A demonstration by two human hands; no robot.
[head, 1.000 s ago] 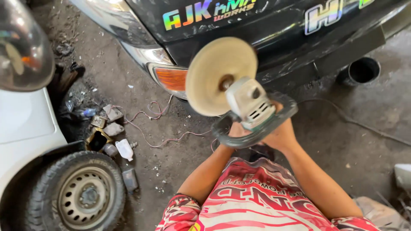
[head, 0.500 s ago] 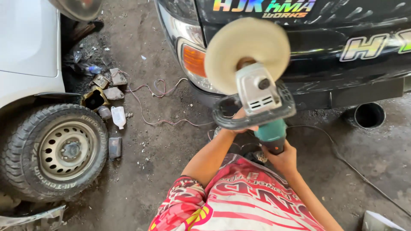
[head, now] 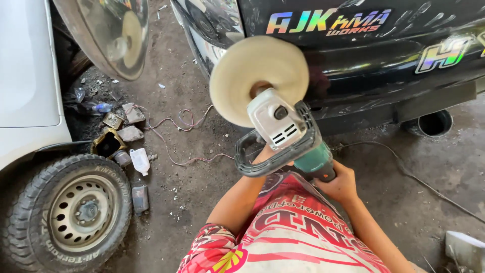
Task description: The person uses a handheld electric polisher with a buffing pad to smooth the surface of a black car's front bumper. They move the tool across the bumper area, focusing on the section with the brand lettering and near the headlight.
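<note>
- Polisher [head: 283, 126] sits raised in both hands in front of the person's chest, its round cream pad [head: 258, 78] facing up towards the camera.
- Pad lies close to the black car [head: 353, 55], over the glossy panel below the rainbow lettering; whether it touches the paint cannot be told.
- Left hand [head: 265, 154] is wrapped around the dark loop handle [head: 275, 159] just behind the grey head.
- Right hand [head: 339, 183] is clenched around the green body [head: 316, 162] at the rear, where the cord [head: 404, 164] trails off across the floor.
- Left of the person stands a white car with a tyre [head: 70, 212] on a steel rim.
- Small bottles [head: 140, 161], scraps and thin wires [head: 177, 121] lie on the dirty concrete between the two cars.
- A dark round pipe opening [head: 434, 123] shows under the black car.
</note>
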